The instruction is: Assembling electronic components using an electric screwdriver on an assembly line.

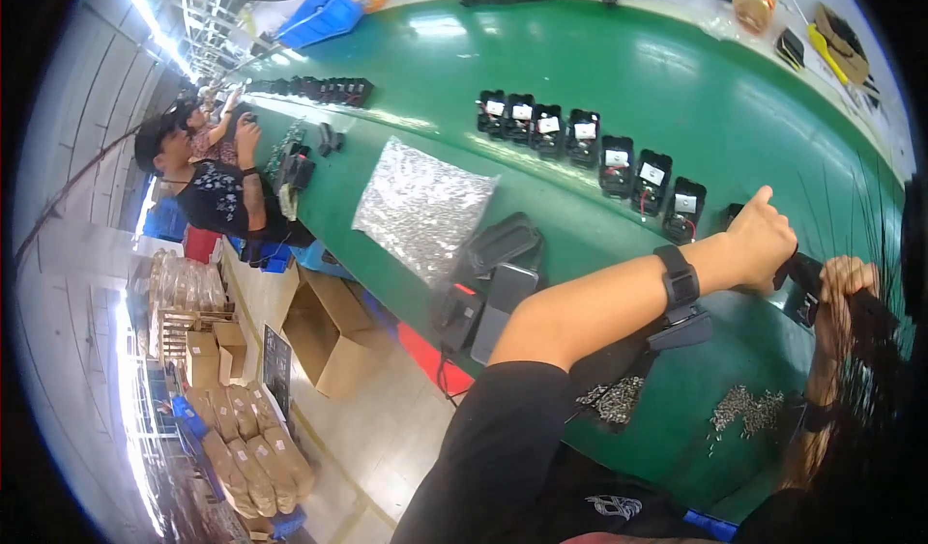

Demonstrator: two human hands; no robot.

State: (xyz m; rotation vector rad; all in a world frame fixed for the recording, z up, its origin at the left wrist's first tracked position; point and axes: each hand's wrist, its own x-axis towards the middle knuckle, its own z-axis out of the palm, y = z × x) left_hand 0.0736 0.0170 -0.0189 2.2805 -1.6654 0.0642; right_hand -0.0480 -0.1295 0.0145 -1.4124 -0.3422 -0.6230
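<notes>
My left hand (762, 243), with a black watch on its wrist, is closed at one end of a black plastic part (800, 290). My right hand (847, 288) has its fingers wrapped round the other side of the same part. Dark strands of hair hang across the right hand and hide some of it. Just beyond my left hand, a row of black housings (650, 181) with white labels and red wires lines the green workbench (570, 51). Loose small screws (746, 411) lie in a heap on the bench, below my hands in the picture.
More screws (619, 399) sit in a dark tray beneath my left arm. A clear bag of small metal parts (423, 206) lies beside several dark plastic cases (505, 298). Other people (217, 182) work further along the bench. An open carton (324, 331) stands on the floor.
</notes>
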